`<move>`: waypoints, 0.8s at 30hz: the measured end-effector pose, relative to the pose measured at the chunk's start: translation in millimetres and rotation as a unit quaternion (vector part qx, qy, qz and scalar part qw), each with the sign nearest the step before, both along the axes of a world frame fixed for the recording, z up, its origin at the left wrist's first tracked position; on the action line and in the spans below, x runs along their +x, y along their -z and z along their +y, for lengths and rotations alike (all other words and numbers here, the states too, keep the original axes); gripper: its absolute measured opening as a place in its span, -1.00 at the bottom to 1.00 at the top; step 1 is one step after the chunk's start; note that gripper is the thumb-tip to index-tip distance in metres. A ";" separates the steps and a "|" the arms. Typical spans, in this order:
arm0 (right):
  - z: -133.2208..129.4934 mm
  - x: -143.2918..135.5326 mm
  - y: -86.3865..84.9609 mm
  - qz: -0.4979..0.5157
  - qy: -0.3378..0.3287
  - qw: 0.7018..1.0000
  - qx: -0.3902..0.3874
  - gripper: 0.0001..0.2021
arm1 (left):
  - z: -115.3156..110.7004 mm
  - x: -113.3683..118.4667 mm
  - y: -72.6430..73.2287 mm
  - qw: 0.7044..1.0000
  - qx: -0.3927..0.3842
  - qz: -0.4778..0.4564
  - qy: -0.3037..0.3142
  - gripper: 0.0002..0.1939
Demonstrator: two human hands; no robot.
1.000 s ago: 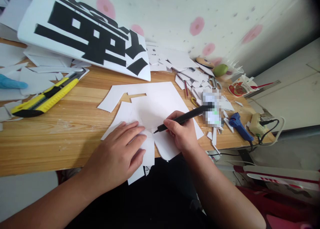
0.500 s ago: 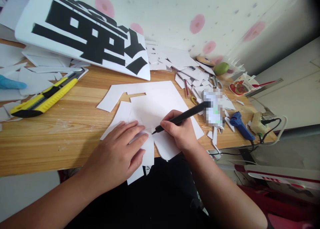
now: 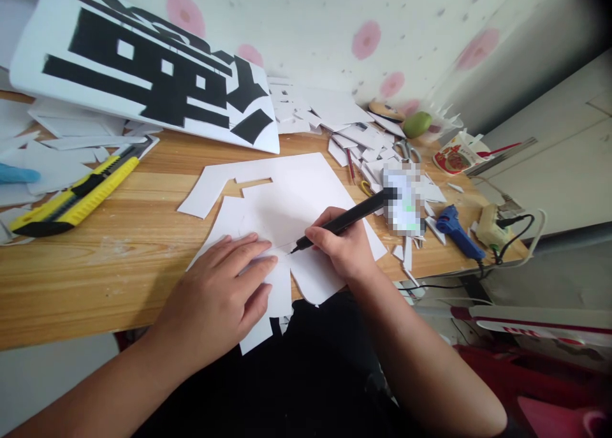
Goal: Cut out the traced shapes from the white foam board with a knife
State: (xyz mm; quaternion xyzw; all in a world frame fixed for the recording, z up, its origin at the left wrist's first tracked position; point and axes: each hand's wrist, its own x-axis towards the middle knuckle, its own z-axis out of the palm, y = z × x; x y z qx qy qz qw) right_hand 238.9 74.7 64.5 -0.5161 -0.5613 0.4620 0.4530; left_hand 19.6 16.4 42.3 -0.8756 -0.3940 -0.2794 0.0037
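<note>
My right hand (image 3: 342,243) grips a black pen (image 3: 351,218), its thin tip on or just above a white foam board (image 3: 296,192) with cut-out edges. My left hand (image 3: 229,278) lies flat with fingers stretched across the board, left of the pen tip. Faint lines show on the board near the fingers. Part of the board hangs over the table's front edge, above my dark clothing. To the left lies a large yellow and black utility knife (image 3: 79,192).
A white panel with black characters (image 3: 157,74) leans at the back left. White scraps (image 3: 354,135), scissors (image 3: 406,151), a blurred phone (image 3: 404,199), a blue glue gun (image 3: 461,237), a power strip (image 3: 495,231) and a paper cup (image 3: 454,154) stand rightward. A blue-gloved finger (image 3: 19,173) shows at left.
The view has shifted slightly, so the table things sit a little further left. The pen tip stays near the same spot on the board. My left hand still lies flat.
</note>
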 end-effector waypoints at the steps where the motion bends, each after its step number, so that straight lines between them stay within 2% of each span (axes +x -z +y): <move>1: 0.4 0.6 -0.1 0.000 -0.001 1.000 0.000 -0.78 | 0.1 0.1 0.2 1.000 0.000 0.000 -0.001 -0.73; 17: 5.6 7.0 0.2 -0.010 0.030 0.999 0.005 -0.78 | 0.8 -1.9 1.7 1.000 0.005 -0.002 -0.003 -0.74; 24: 9.4 11.0 15.9 0.055 0.049 0.997 0.007 -0.80 | 1.9 -1.2 3.3 1.000 0.012 -0.001 -0.004 -0.73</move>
